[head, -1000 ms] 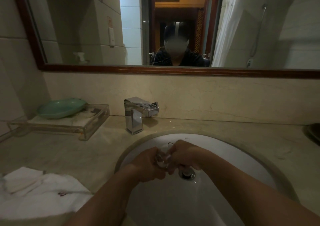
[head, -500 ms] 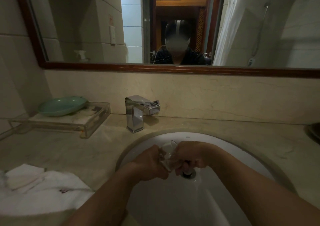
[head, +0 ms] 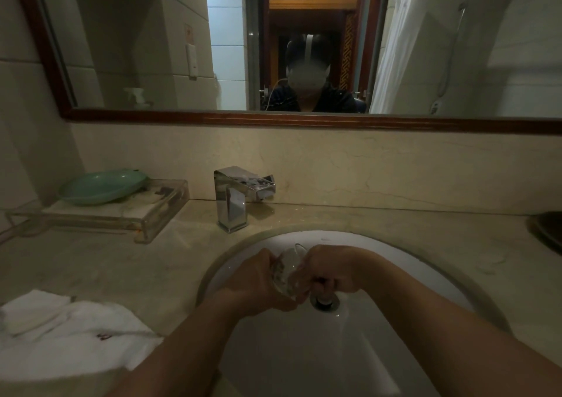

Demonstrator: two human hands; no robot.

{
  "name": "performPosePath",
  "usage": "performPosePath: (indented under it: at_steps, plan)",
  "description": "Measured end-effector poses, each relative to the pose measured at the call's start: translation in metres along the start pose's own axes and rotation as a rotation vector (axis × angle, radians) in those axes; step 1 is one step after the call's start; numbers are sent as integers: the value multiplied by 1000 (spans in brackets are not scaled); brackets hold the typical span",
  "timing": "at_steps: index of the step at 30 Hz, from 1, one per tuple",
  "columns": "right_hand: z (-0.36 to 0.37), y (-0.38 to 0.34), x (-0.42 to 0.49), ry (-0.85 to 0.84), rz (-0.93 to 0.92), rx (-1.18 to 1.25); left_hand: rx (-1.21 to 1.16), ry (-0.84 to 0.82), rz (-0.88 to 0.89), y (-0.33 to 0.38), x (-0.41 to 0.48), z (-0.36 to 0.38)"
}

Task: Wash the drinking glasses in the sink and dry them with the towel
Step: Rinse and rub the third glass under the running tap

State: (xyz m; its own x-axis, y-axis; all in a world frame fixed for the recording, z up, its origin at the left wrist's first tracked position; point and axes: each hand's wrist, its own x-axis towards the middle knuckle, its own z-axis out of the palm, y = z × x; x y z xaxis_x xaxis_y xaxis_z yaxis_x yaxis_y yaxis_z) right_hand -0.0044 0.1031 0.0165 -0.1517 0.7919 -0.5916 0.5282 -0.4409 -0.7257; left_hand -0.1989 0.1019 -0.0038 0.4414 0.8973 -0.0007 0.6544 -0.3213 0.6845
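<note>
Now holding one glass (head: pixel 287 270) low inside the sink (head: pixel 349 238), just above the drain (head: pixel 324 302), presumably keeping drips and any slip within the bowl. Cupping it from below and the side with the left hand (head: pixel 258 284), grip curled round the body. Closing the right hand (head: pixel 331 272) on the opposite side, grip likewise curled onto the glass; probably steadying with one and rubbing with the other. Tilting the glass, mouth up and away. Not seeing water coming from the tap (head: pixel 234 199).

Judging washing as under way, drying not yet begun: leaving the towel (head: pixel 70 336) lying on the table (head: pixel 121 269) at the left, near enough for reaching.

Counting: one glass in view, two hands, one tap, one drain, one green dish (head: pixel 102 185) sitting on one clear tray (head: pixel 152 214). Towel heap possibly two cloths, not telling.
</note>
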Motion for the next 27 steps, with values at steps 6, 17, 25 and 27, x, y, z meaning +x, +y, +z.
performPosePath:
  at_steps: [6,17,25,27]
  plan:
    - [6,0,2,72,-11,-44,1,-16,-32,-1,1,-3]
    - [6,2,5,182,-159,-86,-75,-84,-16,-8,4,-3]
    - [1,5,6,18,-63,-53,94,-41,36,2,-3,2]
    - [3,6,8,41,-89,-59,87,-41,21,3,-2,2]
